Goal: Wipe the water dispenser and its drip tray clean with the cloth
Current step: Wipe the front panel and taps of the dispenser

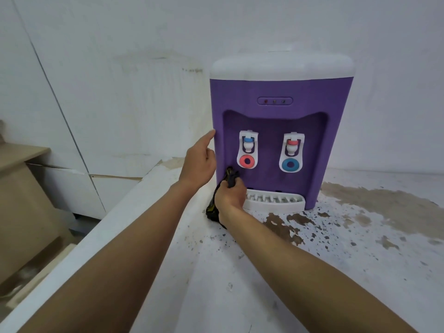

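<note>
White counter (240,272), flaked and blotched with brown patches and dark specks all over. Standing on it toward the back, purple water dispenser (281,92); white drip tray (276,203) resting at its foot.

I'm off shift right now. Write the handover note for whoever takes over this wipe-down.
Left hand: holds nothing; index fingertip touches the water dispenser at its left front edge.
Right hand: grips the cloth, bunched against the lower left of the tap recess, beside the drip tray at its left end.
Done: wiping is under way low on the front; what is already clean cannot be told.
Left: probably the rest of the body, the top and the drip tray.
</note>
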